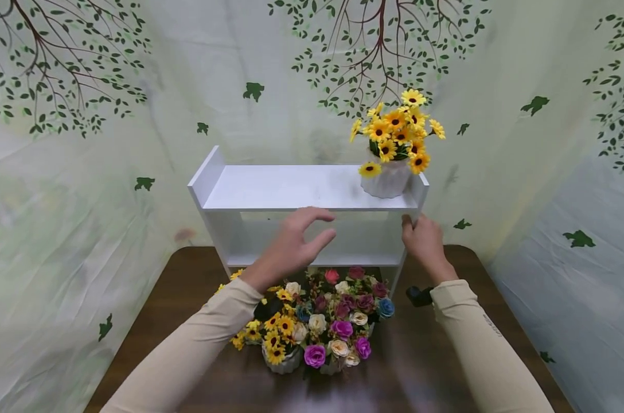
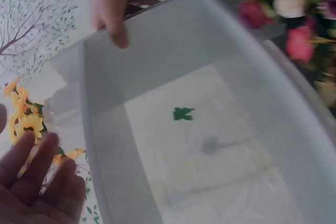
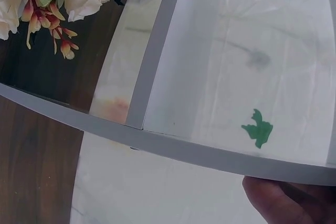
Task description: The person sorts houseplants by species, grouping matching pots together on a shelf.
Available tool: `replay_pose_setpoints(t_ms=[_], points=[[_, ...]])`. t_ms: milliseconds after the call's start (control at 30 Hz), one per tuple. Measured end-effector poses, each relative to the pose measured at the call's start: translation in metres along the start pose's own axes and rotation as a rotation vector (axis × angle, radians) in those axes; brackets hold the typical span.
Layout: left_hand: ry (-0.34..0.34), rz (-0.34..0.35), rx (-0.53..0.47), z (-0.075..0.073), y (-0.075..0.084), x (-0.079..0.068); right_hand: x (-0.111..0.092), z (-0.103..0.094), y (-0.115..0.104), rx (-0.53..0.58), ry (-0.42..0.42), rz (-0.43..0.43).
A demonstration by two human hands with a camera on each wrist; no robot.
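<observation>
A white two-tier shelf (image 1: 281,186) stands on the table. My right hand (image 1: 424,238) grips its right side panel just under the top board, and in the left wrist view the thumb (image 2: 119,38) reaches over the panel's edge to the inner side. Fingers (image 3: 275,200) show against the panel's outer face in the right wrist view. In front of the middle opening my left hand (image 1: 299,238) hovers with thumb and fingers apart, holding nothing. On the top board's right end sits a white pot (image 1: 386,182) of yellow artificial sunflowers (image 1: 394,133).
Several potted artificial flowers crowd the table before the shelf: yellow sunflowers (image 1: 273,338) at left, purple and cream roses (image 1: 342,329) at right. The dark wooden table (image 1: 410,367) ends near a leaf-printed cloth backdrop (image 1: 301,132) behind and at both sides.
</observation>
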State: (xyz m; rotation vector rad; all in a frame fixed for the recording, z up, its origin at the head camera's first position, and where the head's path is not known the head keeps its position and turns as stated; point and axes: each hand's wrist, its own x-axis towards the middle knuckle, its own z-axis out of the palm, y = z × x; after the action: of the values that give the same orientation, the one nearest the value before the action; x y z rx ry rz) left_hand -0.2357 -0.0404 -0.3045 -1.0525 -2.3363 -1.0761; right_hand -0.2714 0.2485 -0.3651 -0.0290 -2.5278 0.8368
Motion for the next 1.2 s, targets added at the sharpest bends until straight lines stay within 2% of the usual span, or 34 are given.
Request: replay_pose_setpoints(t_ms=[67, 133, 233, 333, 433, 533, 600, 667, 767, 900, 967, 1000, 1133, 1200], points=[[0.036, 0.096, 0.025, -0.011, -0.007, -0.024, 0.001, 0.001, 0.0, -0.004, 0.0, -0.004], [0.073, 0.145, 0.059, -0.022, -0.017, -0.046, 0.002, 0.001, 0.0, -0.002, -0.002, -0.006], [0.136, 0.126, 0.086, -0.035, -0.037, -0.082, 0.001, 0.001, 0.0, 0.0, -0.011, 0.003], [0.22, 0.023, 0.093, -0.037, -0.06, -0.122, -0.001, 0.0, 0.0, 0.002, -0.025, 0.021], [0.288, -0.149, 0.094, -0.034, -0.081, -0.163, -0.003, 0.0, 0.001, -0.002, -0.027, 0.033], [0.32, -0.353, 0.076, -0.03, -0.097, -0.198, -0.004, 0.0, 0.002, -0.006, -0.023, 0.043], [0.321, -0.46, 0.063, -0.027, -0.107, -0.217, -0.004, -0.001, 0.002, -0.004, -0.02, 0.047], [0.307, -0.537, 0.084, -0.022, -0.115, -0.232, -0.003, -0.001, 0.002, -0.007, -0.018, 0.047], [0.316, -0.621, 0.119, -0.015, -0.123, -0.25, -0.002, -0.002, 0.002, -0.008, -0.018, 0.047], [0.436, -0.742, 0.096, -0.008, -0.126, -0.262, -0.002, -0.002, 0.002, -0.01, -0.027, 0.045], [0.465, -0.799, 0.072, -0.006, -0.128, -0.265, -0.001, -0.001, 0.003, -0.011, -0.03, 0.049], [0.458, -0.821, 0.056, -0.005, -0.13, -0.265, -0.001, -0.001, 0.003, -0.009, -0.031, 0.052], [0.346, -0.899, -0.008, 0.002, -0.139, -0.267, -0.001, -0.002, 0.005, -0.018, -0.026, 0.066], [0.322, -0.948, -0.048, 0.007, -0.145, -0.268, -0.001, -0.003, 0.004, -0.021, -0.028, 0.064]])
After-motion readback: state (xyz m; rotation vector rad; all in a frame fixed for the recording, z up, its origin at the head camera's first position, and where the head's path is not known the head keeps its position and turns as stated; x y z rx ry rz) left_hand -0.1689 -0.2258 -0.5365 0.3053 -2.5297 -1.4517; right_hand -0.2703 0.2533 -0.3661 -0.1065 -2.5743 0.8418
